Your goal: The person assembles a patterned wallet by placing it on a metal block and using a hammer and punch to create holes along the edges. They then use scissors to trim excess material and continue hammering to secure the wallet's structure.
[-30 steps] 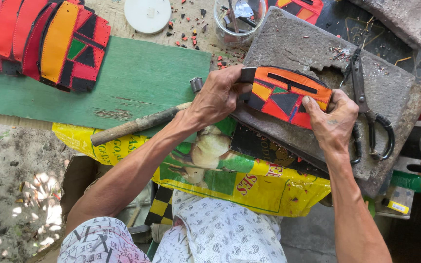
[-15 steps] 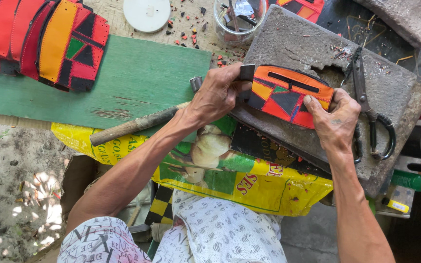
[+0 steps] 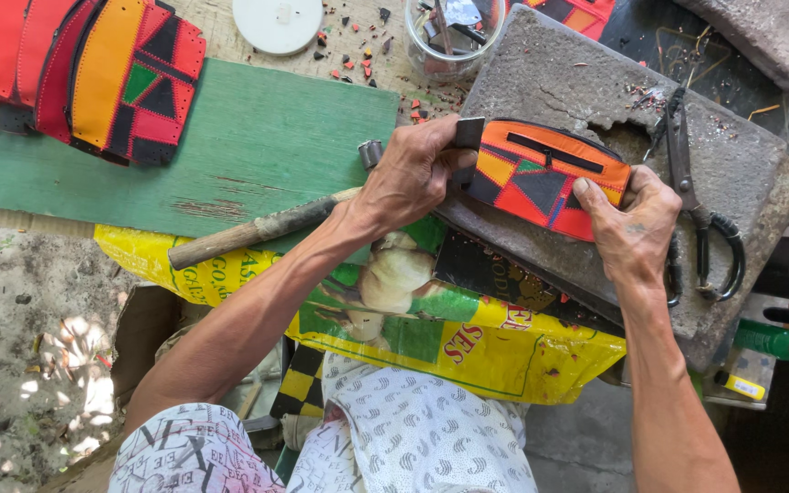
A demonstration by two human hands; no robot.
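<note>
An orange, red and black patchwork pouch (image 3: 545, 178) with a black zip lies on a grey stone slab (image 3: 559, 73). My left hand (image 3: 413, 173) grips its left end, fingers curled over a small grey tab there. My right hand (image 3: 632, 224) presses on the pouch's right end, fingertips on its edge. A hammer with a worn wooden handle (image 3: 248, 233) lies under my left wrist, its metal head beside my left hand.
A green board (image 3: 257, 137) carries a stack of red, orange and black patchwork pieces (image 3: 93, 64). Black-handled shears (image 3: 696, 201) rest on the slab's right side. A white lid (image 3: 278, 23), a clear jar (image 3: 454, 36) and scraps sit behind. A yellow sack (image 3: 468, 342) covers my lap.
My hands have shifted only slightly on the pouch, and the pouch stays in the same place on the slab.
</note>
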